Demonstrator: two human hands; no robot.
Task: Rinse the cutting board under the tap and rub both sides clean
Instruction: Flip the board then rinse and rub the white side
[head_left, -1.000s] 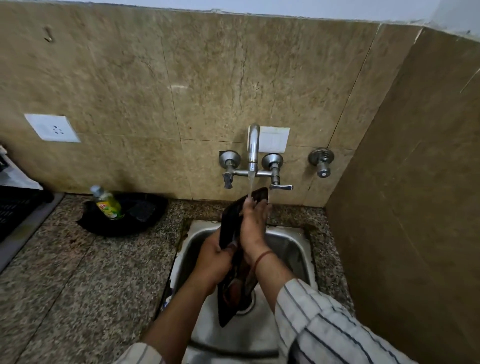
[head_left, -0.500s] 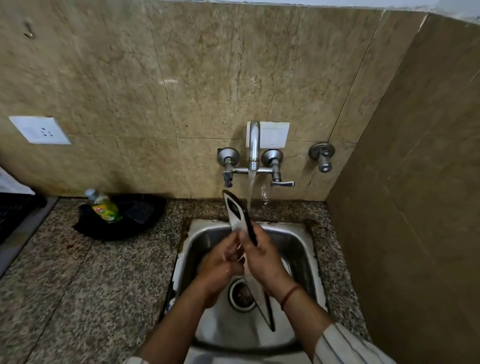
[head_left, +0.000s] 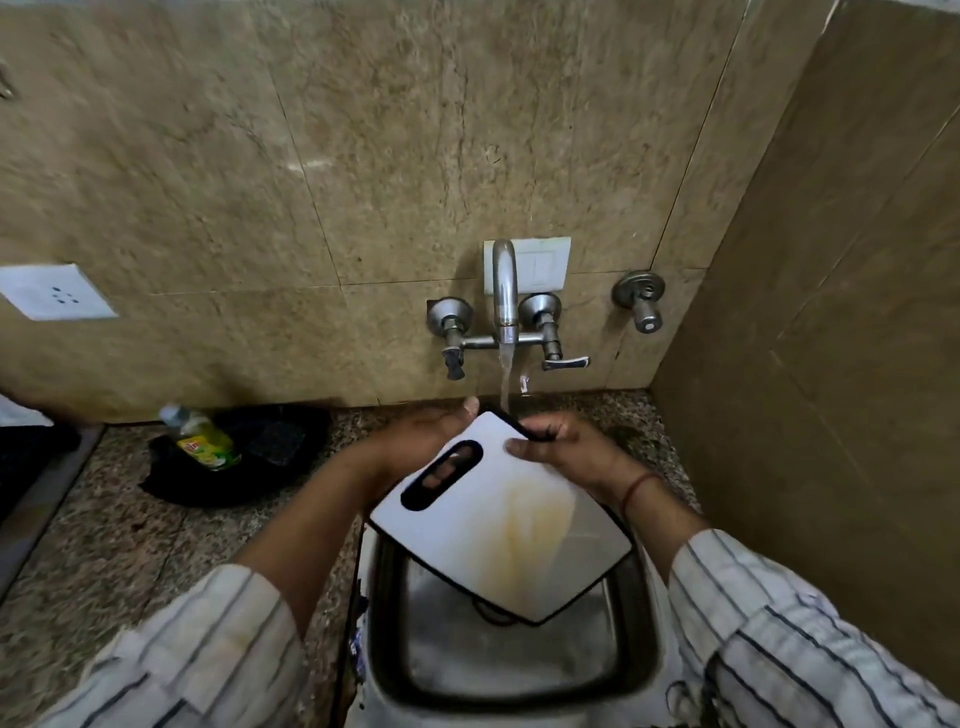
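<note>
In the lower middle of the head view, one board (head_left: 498, 525) is tilting over one steel sink (head_left: 519, 670), white face up, with a yellowish stain running down its middle and a black edge all round. A slot handle is showing near its upper left corner. Two hands are holding it. The left hand (head_left: 415, 441) is reaching under the board's left side, its fingers showing through the slot, so it is clasped on the board. The right hand (head_left: 566, 449) is pinching the board's top right edge, thumb on the white face and fingers curled over the rim. Both sleeves are striped, and a thread band is sitting on the right wrist.

One tap (head_left: 505, 291) is running at centre frame, its stream falling just beyond the board's top corner. Two valves are flanking the spout; a third (head_left: 640, 301) is sitting apart to the right.

At left on the counter (head_left: 130, 545), one black tray (head_left: 260, 457) is holding one bottle (head_left: 200, 439) with yellow-green liquid, lying tilted. One socket (head_left: 54, 291) is showing at the left edge.
</note>
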